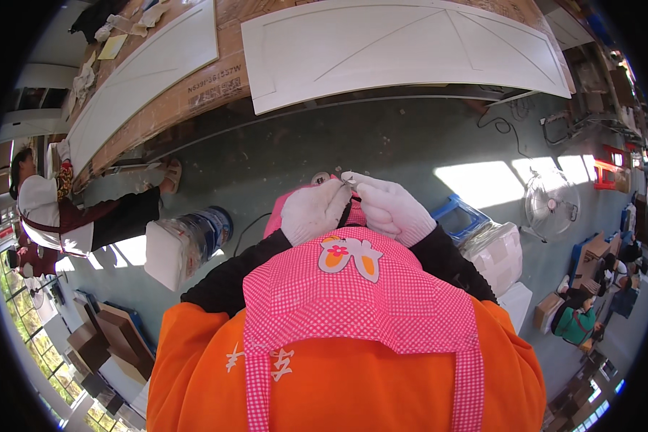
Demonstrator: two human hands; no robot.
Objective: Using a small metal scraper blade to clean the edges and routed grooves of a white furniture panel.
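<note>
Both hands wear white gloves and meet in front of my pink checked apron point(324, 302). My left hand point(312, 210) is closed, its thumb and fingertips pinched together toward the middle. My right hand point(391, 207) is closed too, with thumb and forefinger pressed together beside the left fingertips. Between the two sets of fingertips shows a small greyish bit point(350, 181), too small to name. Just beyond the left fingers is a small round, pale-rimmed thing point(320, 178), partly hidden by the glove.
Ahead stands a long cardboard-covered workbench point(227, 83) with white panels point(410, 50) on it. A wrapped stack point(176, 250) and a blue bucket stand left, a blue stool point(459, 217) and wrapped box point(493, 252) right. Farther right is a floor fan point(551, 204). Another person point(57, 209) is at the left.
</note>
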